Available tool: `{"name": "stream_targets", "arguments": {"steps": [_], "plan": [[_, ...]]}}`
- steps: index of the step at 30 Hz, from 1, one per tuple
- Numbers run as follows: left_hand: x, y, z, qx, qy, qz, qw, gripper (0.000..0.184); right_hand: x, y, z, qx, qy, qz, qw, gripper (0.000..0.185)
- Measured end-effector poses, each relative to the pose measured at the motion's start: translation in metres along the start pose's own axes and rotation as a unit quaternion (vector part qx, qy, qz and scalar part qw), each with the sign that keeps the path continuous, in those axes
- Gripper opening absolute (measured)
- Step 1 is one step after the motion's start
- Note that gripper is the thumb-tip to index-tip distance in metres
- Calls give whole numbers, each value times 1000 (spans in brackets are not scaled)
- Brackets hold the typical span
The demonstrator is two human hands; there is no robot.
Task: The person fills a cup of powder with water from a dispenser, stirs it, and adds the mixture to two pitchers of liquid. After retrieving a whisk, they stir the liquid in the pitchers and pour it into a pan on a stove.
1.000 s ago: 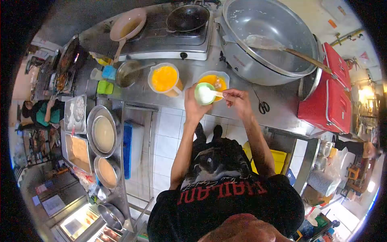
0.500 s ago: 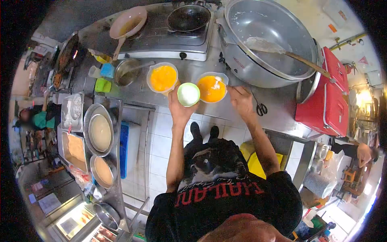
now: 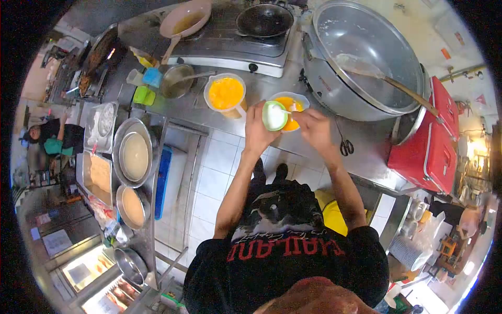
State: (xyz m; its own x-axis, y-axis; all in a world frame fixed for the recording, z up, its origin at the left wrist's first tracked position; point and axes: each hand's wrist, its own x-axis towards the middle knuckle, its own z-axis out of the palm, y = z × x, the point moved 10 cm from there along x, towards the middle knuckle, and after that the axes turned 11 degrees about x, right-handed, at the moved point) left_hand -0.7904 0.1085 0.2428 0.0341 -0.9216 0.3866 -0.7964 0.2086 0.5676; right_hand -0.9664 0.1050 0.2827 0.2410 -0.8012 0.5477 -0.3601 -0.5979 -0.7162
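Observation:
My left hand [image 3: 258, 132] is wrapped round a small green cup [image 3: 274, 116] with white powder in it. My right hand [image 3: 315, 127] is closed in a pinch on a thin, light-coloured spoon [image 3: 288, 112], whose far end reaches the cup's mouth. Beneath the cup and partly hidden by it is a clear container [image 3: 303, 101] of orange-yellow liquid with white powder on top. Left of it on the steel counter stands a clear jug [image 3: 226, 111] holding yellow, egg-like contents.
Behind are a gas stove [image 3: 219, 65] with two pans and a big metal pot [image 3: 361, 104] with a wooden-handled paddle. Scissors [image 3: 346, 147] lie right, near a red cooler box [image 3: 426, 152]. Metal bowls [image 3: 135, 157] and trays stand left. Other people are at both sides.
My left hand has brought the green cup right, over the orange liquid's container. The spoon in my right hand has gone from that container to the cup. The view has shifted slightly.

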Motion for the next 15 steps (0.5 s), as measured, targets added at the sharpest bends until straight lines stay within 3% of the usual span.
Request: {"name": "stream_targets", "arguments": {"steps": [2, 5, 8, 11, 15], "plan": [[1, 1, 7, 9, -4, 2, 1000, 83, -4, 6, 11, -33, -8, -25, 999, 27], [1, -3, 14, 3, -34, -27, 999, 85, -18, 34, 12, -31, 8, 101, 994, 17], [0, -3, 20, 17, -32, -11, 999, 87, -43, 72, 12, 102, 80, 223, 966, 12], [-1, -3, 23, 25, -36, 4, 999, 89, -58, 92, 16, 149, 64, 300, 940, 11], [-1, 3, 21, 28, -37, 1, 999, 88, -82, 112, 32, 265, 37, 437, 859, 15]]}}
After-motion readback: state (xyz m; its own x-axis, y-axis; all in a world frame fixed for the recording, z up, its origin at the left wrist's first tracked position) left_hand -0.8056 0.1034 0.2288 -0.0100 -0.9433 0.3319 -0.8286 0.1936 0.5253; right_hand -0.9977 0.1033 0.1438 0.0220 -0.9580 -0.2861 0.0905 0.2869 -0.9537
